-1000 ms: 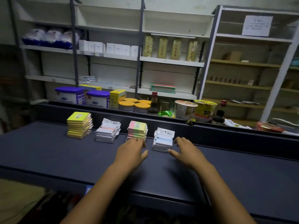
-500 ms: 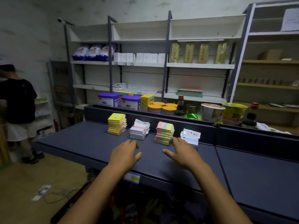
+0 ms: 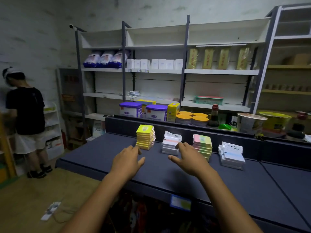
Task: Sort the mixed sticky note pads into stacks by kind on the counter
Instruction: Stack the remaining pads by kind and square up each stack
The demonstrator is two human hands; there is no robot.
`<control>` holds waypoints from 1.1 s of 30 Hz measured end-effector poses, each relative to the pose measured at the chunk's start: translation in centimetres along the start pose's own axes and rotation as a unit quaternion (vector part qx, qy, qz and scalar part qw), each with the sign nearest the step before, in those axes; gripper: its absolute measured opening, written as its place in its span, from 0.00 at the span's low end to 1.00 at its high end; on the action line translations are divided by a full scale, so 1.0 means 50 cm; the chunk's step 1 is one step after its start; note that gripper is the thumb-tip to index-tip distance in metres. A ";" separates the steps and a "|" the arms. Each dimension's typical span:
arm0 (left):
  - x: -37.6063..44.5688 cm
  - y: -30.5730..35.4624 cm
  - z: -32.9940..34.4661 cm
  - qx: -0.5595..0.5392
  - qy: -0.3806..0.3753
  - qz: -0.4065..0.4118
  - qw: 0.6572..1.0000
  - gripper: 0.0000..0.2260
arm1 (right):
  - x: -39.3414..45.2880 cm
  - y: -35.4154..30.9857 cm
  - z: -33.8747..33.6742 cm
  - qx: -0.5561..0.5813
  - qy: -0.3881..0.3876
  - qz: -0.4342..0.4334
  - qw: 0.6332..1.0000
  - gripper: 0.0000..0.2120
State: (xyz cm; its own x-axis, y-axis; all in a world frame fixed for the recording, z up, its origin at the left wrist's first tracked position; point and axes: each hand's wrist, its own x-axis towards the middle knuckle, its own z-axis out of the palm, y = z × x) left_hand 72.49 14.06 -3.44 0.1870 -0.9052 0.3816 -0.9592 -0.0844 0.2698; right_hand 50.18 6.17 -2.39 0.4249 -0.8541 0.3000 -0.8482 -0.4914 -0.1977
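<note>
Yellow stack [image 3: 145, 139], white stack [image 3: 171, 143], pastel stack [image 3: 202, 146] and second white stack [image 3: 231, 155] stand in a row on the dark worktop [image 3: 104, 153]. Left hand [image 3: 127, 163] and right hand [image 3: 189, 159] hover, fingers spread, holding nothing. Risk: right fingers [image 3: 182, 145] at the leaning white stack could topple it. Since a second ago, both hands moved left from the right-end stack.
</note>
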 end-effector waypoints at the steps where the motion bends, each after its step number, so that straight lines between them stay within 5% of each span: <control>1: 0.013 -0.017 -0.002 -0.001 0.000 0.003 1.000 0.16 | 0.011 -0.012 0.005 0.000 0.002 0.006 1.000 0.26; 14: 0.154 -0.201 0.042 -0.067 -0.021 0.026 0.997 0.15 | 0.148 -0.126 0.091 -0.003 -0.005 0.065 0.998 0.26; 33: 0.406 -0.252 0.130 -0.161 -0.058 -0.019 0.985 0.19 | 0.375 -0.118 0.144 0.076 -0.001 0.083 0.994 0.24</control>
State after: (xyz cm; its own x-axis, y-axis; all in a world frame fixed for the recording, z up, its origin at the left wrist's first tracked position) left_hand 87.01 -5.96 -4.82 0.1787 -0.9468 0.2677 -0.8311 0.0004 0.5561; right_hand 65.41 -8.18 -2.31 0.2846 -0.9256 0.2494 -0.8488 -0.3642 -0.3832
